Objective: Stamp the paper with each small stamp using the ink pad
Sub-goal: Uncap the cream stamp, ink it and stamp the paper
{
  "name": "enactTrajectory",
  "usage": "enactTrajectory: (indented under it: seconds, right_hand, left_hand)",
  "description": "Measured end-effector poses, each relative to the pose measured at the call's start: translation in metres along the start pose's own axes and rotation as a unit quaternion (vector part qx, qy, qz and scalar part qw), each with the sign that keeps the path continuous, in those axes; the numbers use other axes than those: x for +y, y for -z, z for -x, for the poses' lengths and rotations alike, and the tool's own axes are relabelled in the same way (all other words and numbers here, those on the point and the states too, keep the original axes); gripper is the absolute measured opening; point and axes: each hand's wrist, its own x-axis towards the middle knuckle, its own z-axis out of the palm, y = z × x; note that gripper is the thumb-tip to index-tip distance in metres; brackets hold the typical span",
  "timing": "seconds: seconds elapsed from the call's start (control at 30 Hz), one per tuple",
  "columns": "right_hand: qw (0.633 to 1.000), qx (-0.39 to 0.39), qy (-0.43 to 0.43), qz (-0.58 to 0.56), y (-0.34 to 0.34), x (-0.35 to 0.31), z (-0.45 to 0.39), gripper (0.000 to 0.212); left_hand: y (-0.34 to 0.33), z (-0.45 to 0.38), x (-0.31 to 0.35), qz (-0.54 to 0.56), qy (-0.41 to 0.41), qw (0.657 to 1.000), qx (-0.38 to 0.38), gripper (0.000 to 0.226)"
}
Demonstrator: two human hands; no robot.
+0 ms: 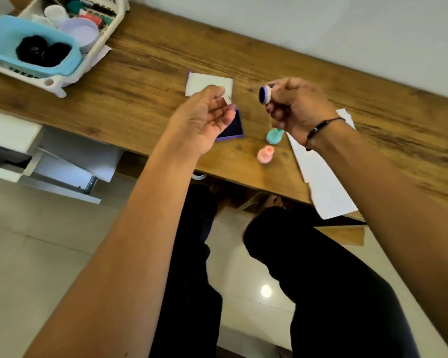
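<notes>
My right hand [298, 109] holds a small purple stamp [265, 94] above the wooden table, its dark inked face turned to the left. My left hand [204, 117] hovers palm-up over the open ink pad [237, 126], fingers loosely apart, with a small white piece [227, 98] at its fingertips. The pad's white lid [204, 82] lies flat behind it. A teal stamp [274, 136] and a pink stamp [265, 155] stand on the table near the front edge. The white paper [323, 182] lies at the right, partly under my right forearm and overhanging the edge.
A white rack [62, 83] at the table's far left holds a blue basket [5, 37] and several jars. The wooden table [153, 60] meets a white wall behind. White drawers [11, 130] stand at the left, and my legs are below the table edge.
</notes>
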Motion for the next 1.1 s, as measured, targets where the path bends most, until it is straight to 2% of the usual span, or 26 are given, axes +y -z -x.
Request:
enactTrajectory:
  seconds: [0.07,0.13,0.23,0.33,0.53,0.63,0.93,1.1]
  right_hand:
    - [0.999,0.023,-0.002,-0.034,0.032,-0.003,0.005,0.026]
    - [0.998,0.066,0.004,-0.017,0.061,-0.002,0.007,0.022]
    - [0.986,0.12,0.018,0.111,0.096,0.006,0.006,0.021]
    - [0.967,0.137,0.02,0.212,0.114,0.02,0.001,0.007]
    - [0.901,0.159,0.091,0.394,0.133,0.041,-0.011,0.021]
    - [0.861,0.147,0.125,0.47,0.138,0.046,-0.015,0.021]
    - [0.805,0.119,0.158,0.56,0.138,0.052,-0.028,0.025]
    - [0.752,0.08,0.162,0.634,0.137,0.056,-0.035,0.026]
  left_hand:
    - [-0.017,0.001,-0.009,-0.016,0.014,0.999,-0.036,0.013]
    - [-0.034,0.002,-0.018,-0.039,0.027,0.997,-0.057,0.015]
    - [-0.058,0.005,-0.032,-0.064,0.032,0.995,-0.077,0.013]
    - [-0.073,0.005,-0.041,-0.084,0.037,0.993,-0.077,0.013]
    - [-0.087,-0.001,-0.052,-0.111,0.045,0.99,-0.076,0.013]
    - [-0.091,-0.004,-0.056,-0.122,0.044,0.989,-0.076,0.012]
    - [-0.101,-0.009,-0.065,-0.137,0.046,0.985,-0.092,0.012]
    - [-0.104,-0.009,-0.069,-0.133,0.046,0.986,-0.093,0.01]
